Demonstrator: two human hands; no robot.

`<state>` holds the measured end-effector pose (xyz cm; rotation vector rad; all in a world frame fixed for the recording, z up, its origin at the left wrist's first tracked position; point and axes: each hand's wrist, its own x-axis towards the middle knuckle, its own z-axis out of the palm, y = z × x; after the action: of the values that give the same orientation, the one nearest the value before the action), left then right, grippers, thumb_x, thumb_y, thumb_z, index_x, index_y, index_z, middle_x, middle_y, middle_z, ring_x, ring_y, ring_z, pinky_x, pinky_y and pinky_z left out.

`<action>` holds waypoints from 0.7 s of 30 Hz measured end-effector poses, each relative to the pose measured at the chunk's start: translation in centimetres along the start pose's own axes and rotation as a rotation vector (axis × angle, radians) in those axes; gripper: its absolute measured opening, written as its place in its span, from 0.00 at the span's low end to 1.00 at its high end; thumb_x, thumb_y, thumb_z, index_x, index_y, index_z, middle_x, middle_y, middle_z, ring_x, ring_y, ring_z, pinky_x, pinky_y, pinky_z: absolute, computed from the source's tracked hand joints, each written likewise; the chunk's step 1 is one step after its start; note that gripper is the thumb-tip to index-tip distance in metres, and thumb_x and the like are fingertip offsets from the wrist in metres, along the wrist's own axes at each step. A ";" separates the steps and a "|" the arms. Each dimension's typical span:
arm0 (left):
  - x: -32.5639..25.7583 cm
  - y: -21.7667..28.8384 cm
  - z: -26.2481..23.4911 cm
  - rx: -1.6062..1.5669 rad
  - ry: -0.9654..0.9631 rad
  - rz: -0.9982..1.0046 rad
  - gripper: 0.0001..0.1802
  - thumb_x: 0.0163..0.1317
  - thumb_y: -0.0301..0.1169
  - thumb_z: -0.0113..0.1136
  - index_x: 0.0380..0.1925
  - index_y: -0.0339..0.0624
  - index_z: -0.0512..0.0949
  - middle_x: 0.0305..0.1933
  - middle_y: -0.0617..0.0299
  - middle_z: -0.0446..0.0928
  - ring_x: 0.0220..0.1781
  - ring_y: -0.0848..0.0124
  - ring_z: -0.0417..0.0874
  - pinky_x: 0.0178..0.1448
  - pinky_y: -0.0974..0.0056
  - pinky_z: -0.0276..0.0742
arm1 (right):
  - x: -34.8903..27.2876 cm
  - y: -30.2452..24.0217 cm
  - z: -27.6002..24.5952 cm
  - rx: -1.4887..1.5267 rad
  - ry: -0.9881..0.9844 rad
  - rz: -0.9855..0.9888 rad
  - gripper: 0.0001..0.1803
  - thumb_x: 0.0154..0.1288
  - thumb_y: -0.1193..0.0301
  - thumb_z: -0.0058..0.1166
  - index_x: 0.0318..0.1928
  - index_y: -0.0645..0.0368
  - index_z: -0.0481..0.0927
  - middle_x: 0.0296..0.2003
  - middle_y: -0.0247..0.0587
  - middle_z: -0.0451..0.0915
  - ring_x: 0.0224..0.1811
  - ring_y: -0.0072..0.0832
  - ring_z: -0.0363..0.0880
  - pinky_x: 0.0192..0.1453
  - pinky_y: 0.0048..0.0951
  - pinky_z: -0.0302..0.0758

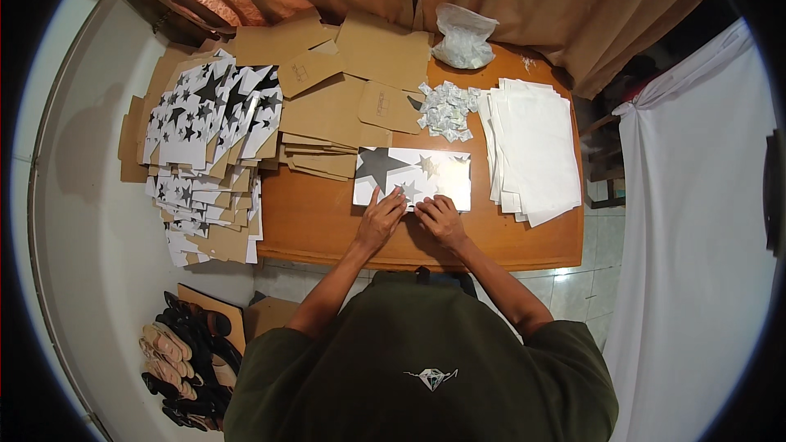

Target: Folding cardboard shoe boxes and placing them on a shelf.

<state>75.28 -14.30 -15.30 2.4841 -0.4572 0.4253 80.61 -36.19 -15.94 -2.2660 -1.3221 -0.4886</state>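
A wooden table [327, 221] carries a white star-printed box [413, 178] at its near middle. Left of the box lie brown cardboard flats [327, 110]; right, white sheets [536, 147]. The left hand [380, 218] and right hand [440, 219] press flat, fingers spread, on the box's near edge, grasping nothing

1. A wooden table [327, 225] carries everything, its near edge just below both hands.
2. Under the fingertips lies a flat white box [426, 173] printed with stars.
3. Left of the hands: star-printed flat boxes [209, 127] (a sprawling heap).
4. Beyond the hands: brown cardboard sheets [336, 106], small packets [448, 109], a plastic bag [463, 37].
5. Right of the hands: white paper [536, 143].
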 end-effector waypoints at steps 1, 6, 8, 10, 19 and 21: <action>0.0 0.0 0.1 -0.004 0.012 -0.007 0.10 0.64 0.24 0.67 0.45 0.37 0.85 0.53 0.58 0.85 0.67 0.59 0.81 0.77 0.37 0.61 | 0.1 0.0 -0.1 0.010 -0.017 0.002 0.21 0.52 0.74 0.66 0.50 0.60 0.84 0.49 0.39 0.82 0.54 0.38 0.79 0.64 0.47 0.74; -0.1 0.2 0.4 0.004 0.029 -0.037 0.08 0.64 0.24 0.67 0.43 0.38 0.85 0.51 0.58 0.85 0.65 0.59 0.82 0.75 0.37 0.63 | 0.8 -0.5 -0.4 0.027 -0.032 0.055 0.15 0.57 0.75 0.57 0.46 0.59 0.84 0.46 0.40 0.81 0.52 0.39 0.79 0.64 0.46 0.73; -0.2 0.1 0.4 0.017 0.033 -0.031 0.07 0.64 0.24 0.67 0.41 0.38 0.85 0.50 0.59 0.86 0.64 0.61 0.83 0.74 0.38 0.64 | 0.9 -0.6 -0.3 0.137 0.007 0.154 0.14 0.57 0.76 0.57 0.45 0.57 0.84 0.43 0.40 0.81 0.49 0.38 0.80 0.64 0.44 0.73; -0.2 0.1 0.6 0.025 0.045 -0.019 0.06 0.64 0.24 0.66 0.41 0.39 0.85 0.50 0.60 0.86 0.64 0.61 0.83 0.74 0.38 0.64 | 0.8 -0.5 -0.1 0.133 0.028 0.157 0.14 0.57 0.77 0.57 0.45 0.57 0.84 0.42 0.39 0.82 0.48 0.38 0.80 0.64 0.43 0.74; -0.4 -0.1 1.1 0.074 0.060 -0.005 0.07 0.65 0.26 0.65 0.42 0.39 0.85 0.51 0.61 0.86 0.66 0.62 0.81 0.75 0.36 0.62 | 1.2 -0.6 -0.4 -0.012 0.005 0.108 0.10 0.60 0.75 0.56 0.43 0.57 0.84 0.41 0.36 0.83 0.44 0.32 0.82 0.64 0.45 0.73; -0.1 0.3 1.3 0.100 0.081 -0.010 0.07 0.65 0.26 0.64 0.42 0.39 0.85 0.51 0.61 0.86 0.67 0.62 0.80 0.76 0.35 0.61 | 1.4 -0.4 -0.6 -0.019 0.005 0.098 0.10 0.61 0.74 0.56 0.43 0.57 0.84 0.42 0.36 0.83 0.44 0.32 0.82 0.65 0.45 0.72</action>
<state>75.34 -15.29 -16.18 2.5532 -0.4004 0.5547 80.93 -35.34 -14.63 -2.3306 -1.2023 -0.4747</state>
